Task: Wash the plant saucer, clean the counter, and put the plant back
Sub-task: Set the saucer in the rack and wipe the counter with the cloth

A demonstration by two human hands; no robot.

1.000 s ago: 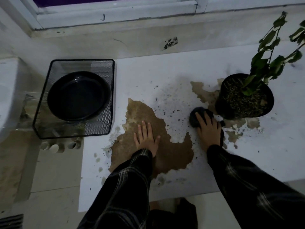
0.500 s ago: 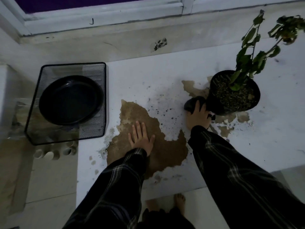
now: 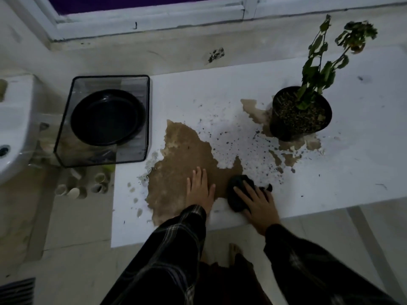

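Observation:
The white counter [image 3: 330,190] carries a big brown stain [image 3: 182,155] and scattered soil specks. My left hand [image 3: 199,189] lies flat on the stain, fingers straight. My right hand [image 3: 256,201] presses a dark cloth [image 3: 236,194] onto the counter near its front edge, fingers spread over the cloth. The potted plant [image 3: 300,113], in a black pot with drooping green leaves, stands at the back right over smaller brown patches. The black plant saucer [image 3: 108,116] sits inside a black mesh basket [image 3: 66,128] at the counter's left end.
A white sink [image 3: 13,128] is at the far left. Several cardboard tubes [image 3: 83,186] lie below the basket. A window frame [image 3: 143,20] and ledge run along the back. Tiled floor and my bare feet [image 3: 233,253] show below the counter edge.
My right hand has dragged the cloth from beside the pot down and left to the counter's front edge, close to my left hand. The left hand stayed on the stain.

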